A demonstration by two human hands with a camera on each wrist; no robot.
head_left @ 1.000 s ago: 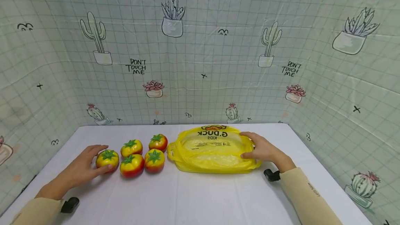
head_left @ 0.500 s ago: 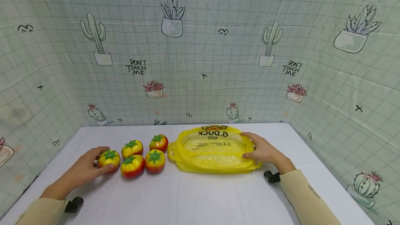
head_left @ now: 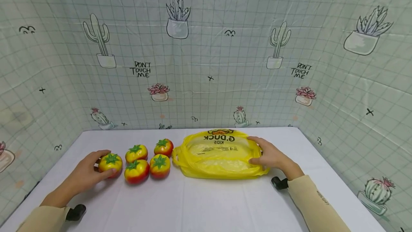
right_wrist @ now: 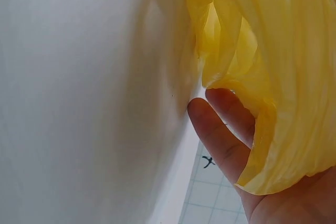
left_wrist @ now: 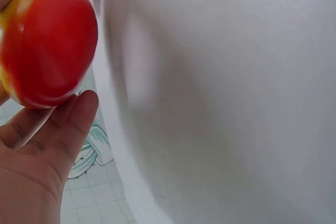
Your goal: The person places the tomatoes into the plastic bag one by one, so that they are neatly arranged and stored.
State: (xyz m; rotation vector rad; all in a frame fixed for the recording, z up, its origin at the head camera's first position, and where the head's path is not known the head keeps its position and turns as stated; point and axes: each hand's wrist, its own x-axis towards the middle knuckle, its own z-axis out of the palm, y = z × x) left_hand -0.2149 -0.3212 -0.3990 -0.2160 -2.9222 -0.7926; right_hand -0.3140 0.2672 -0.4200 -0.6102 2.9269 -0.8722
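Note:
My left hand (head_left: pixel 88 174) holds a glossy toy tomato (head_left: pixel 111 164) by its sides, thumb on the near side and fingers behind. In the left wrist view, the red underside of this tomato (left_wrist: pixel 50 43) shows, with some of the fingers spread below it. My right hand (head_left: pixel 270 152) grips the right end of a yellow plastic bag (head_left: pixel 222 153) lying flat with mirrored "G.DUCK KIDS" print. Its thumb is on the front of the bag and its fingers reach over the far side. In the right wrist view, the bag's folds (right_wrist: pixel 294 77) cover much of the palm.
Several more toy tomatoes (head_left: pixel 136 171), yellow above and red below with green leaf tops, stand between my left hand and the bag. A white cloth (head_left: pixel 206 203) covers the table. A cactus-print curtain (head_left: pixel 206 53) encloses the back and sides.
The held tomato shifts slightly right with my left hand, then slightly back left. The right hand and the bag stay in place.

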